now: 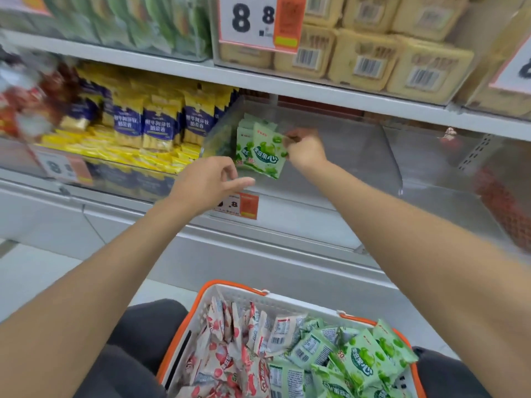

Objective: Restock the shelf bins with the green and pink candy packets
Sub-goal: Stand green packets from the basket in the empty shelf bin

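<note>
The right hand (304, 150) pinches a green packet (265, 153) in a near-bare bin (359, 168) (few stocked). The left hand (207, 182) hangs spread, and the basket (230, 288) holds many more.

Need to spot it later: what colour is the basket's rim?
Orange rim on a white basket; head view shows it.

Blue-and-yellow packets (156, 124) stand at left; barcoded beige packs (365, 61) lie stacked above, beside an 8.8 price sign (247, 21).

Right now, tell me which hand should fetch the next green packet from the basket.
Left, probably. The left hand is open and empty; the right hand pinches a green packet at the bin. The basket holds its green packets on the right, so expect a cross-reach.
</note>
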Tool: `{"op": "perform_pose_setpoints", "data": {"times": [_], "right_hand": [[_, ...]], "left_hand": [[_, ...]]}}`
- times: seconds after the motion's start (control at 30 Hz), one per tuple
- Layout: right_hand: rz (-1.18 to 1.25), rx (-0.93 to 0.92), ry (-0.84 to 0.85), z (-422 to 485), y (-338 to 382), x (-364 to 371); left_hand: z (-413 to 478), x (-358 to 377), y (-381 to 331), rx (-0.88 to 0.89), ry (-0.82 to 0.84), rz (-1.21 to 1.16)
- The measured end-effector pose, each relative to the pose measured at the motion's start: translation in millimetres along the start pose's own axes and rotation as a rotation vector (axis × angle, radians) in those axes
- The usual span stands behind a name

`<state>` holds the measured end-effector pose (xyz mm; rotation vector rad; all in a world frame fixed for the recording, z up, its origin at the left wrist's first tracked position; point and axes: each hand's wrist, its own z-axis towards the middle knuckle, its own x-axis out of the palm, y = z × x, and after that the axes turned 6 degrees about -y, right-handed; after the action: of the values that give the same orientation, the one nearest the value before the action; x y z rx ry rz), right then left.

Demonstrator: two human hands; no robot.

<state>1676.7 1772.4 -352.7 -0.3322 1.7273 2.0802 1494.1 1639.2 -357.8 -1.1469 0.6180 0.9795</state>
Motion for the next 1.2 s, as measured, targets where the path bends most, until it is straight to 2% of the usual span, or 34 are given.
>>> {"op": "perform_pose_setpoints", "data": {"times": [0.1,0.27,0.4,0.47,0.53,0.73,1.03,1.1,1.2], "right_hand": [[-0.121,0.023,0.011,12.0,-3.3,30.8],[-0.111,0.138,0.006,15.8,-15.0,54.7],[-0.337,0.264,0.144,22.6,-28.2,70.6],[-0.389,0.27,0.205,25.0,-30.8,78.5],[-0.389,0.267,0.174,29.1,-29.8,87.8],[-0.265,0.426,0.038,39.9,-32.5,113.3],[-0.286,0.365,0.149,20.4,-24.7,77.1],[-0.362,0.289,0.182,5.0,-16.4,54.4],[-0.413,0.052,0.151,-31.1,-3.4,15.6]], "left_hand": [[6.3,1.6,6.1,0.006,-0.003,0.105],[5.5,10.9,8.9,0.012,-0.069,0.095],[4.8,11.0,9.9,0.028,-0.082,0.079],[4.3,11.0,10.0,0.027,-0.085,0.076],[4.3,10.7,9.9,0.015,-0.089,0.077],[3.2,11.6,6.8,-0.015,-0.104,0.084],[0.9,10.8,4.3,-0.016,-0.119,0.063],[-3.7,10.3,0.4,-0.032,-0.151,0.035],[-14.4,11.7,-8.0,-0.066,-0.223,-0.114]]}}
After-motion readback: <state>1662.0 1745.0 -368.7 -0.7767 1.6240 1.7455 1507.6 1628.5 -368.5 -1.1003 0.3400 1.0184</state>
